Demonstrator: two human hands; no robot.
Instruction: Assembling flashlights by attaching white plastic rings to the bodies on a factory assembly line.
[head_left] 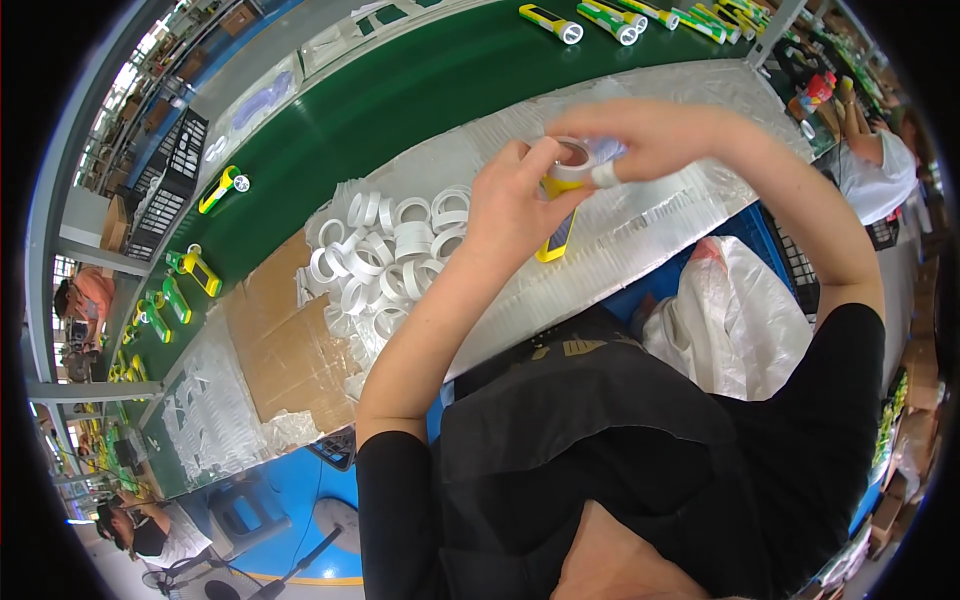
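My left hand is wrapped round the head end of a yellow flashlight, whose body with a dark panel points down toward me. A white ring sits at the flashlight's head, with a dark reddish opening inside it. Against the far right side of that head, my right hand is curled, its fingers smeared by motion. Something clear and bluish shows between its fingers, too blurred to name. A white wrap covers one fingertip. Left of my left forearm lies a pile of loose white rings.
A green conveyor belt runs beyond the plastic-covered work surface, carrying several yellow and green flashlights. Flattened cardboard lies at the left. A white sack stands by a blue crate at my right. Other people work at both sides.
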